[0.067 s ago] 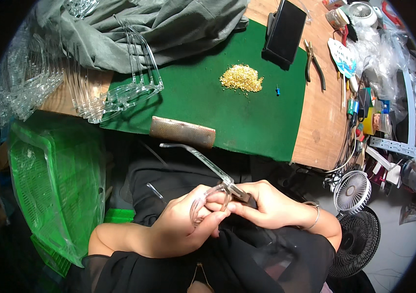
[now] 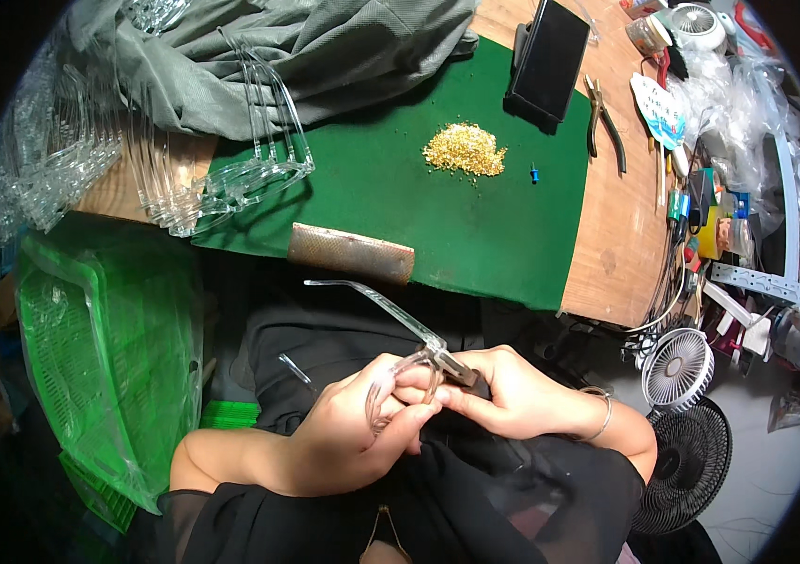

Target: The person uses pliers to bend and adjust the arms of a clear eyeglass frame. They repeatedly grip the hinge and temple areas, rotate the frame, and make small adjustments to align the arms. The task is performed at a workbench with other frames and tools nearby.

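Observation:
My left hand [image 2: 353, 423] is closed around a clear plastic eyeglass frame [image 2: 386, 399] above my lap. One of its temples [image 2: 372, 305] sticks out up and to the left, its far end close to the bench edge. My right hand [image 2: 503, 395] grips a pair of pliers [image 2: 459, 368], whose metal jaws meet the frame at the hinge corner. Most of the handles are hidden in my palm. Whatever is between the jaw tips is too small to make out. The other temple's tip [image 2: 296, 368] shows left of my left hand.
A green mat [image 2: 353, 188] carries a heap of small gold-coloured parts [image 2: 464, 150], a blue pin [image 2: 534, 174] and a metal cylinder [image 2: 351, 254] at its front edge. Clear frames [image 2: 231, 188] stand left. Pliers [image 2: 604, 127], a dark phone [image 2: 550, 61] and a fan [image 2: 677, 368] are right.
The eyeglass frame has turned slightly, so its projecting temple and the other temple's tip have shifted a little to the left. Both hands keep their hold.

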`<state>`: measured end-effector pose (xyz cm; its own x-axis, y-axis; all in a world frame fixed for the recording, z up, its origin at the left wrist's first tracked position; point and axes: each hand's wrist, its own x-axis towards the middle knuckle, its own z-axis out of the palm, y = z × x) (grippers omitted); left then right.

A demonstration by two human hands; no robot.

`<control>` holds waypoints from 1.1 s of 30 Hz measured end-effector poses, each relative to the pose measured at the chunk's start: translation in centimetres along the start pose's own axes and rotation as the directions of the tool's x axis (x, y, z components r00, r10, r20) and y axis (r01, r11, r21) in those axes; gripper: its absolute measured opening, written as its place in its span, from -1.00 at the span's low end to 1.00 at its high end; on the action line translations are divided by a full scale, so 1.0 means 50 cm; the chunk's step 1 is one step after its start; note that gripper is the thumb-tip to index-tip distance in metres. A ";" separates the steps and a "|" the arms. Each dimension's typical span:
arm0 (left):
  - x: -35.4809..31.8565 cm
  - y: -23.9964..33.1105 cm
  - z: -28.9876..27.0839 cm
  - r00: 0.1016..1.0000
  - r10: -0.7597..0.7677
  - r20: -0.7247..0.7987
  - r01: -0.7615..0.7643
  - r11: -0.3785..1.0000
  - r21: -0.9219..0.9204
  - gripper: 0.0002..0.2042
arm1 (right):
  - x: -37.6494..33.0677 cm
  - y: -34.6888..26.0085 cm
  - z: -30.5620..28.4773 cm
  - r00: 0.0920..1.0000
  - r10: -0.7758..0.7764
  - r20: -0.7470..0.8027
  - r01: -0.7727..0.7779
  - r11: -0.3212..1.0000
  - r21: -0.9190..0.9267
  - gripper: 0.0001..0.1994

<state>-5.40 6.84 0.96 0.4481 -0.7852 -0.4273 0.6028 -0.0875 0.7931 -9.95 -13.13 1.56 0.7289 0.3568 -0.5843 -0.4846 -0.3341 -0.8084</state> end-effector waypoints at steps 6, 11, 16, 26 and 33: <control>0.007 0.018 -0.007 0.994 -0.099 0.039 0.105 0.974 -0.199 -0.76 | 0.014 0.029 -0.005 0.987 -0.151 0.058 0.140 0.977 0.163 -0.73; 0.008 0.034 -0.038 0.972 -0.182 0.146 0.220 0.922 -0.318 -0.66 | -0.019 0.006 -0.043 0.997 -0.041 0.059 0.050 0.986 -0.156 -0.73; 0.022 0.062 -0.057 0.877 -0.331 0.349 0.421 0.880 -0.222 -0.65 | -0.030 0.009 -0.047 0.898 -0.282 -0.339 0.201 0.946 -0.254 -0.79; 0.036 0.048 -0.089 0.769 -0.344 0.539 0.535 0.807 -0.248 -0.68 | 0.028 0.022 -0.045 0.854 -0.521 0.009 0.518 0.851 0.079 -0.71; 0.049 0.059 -0.090 0.785 -0.349 0.511 0.517 0.824 -0.232 -0.66 | 0.029 0.034 -0.037 0.867 -0.492 -0.076 0.498 0.858 0.127 -0.79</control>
<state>0.46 7.44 0.29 -0.1958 -0.8995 -0.3905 0.8814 -0.3360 0.3320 -8.82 -14.79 -0.51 0.9072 0.4079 -0.1032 -0.1140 0.0022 -0.9935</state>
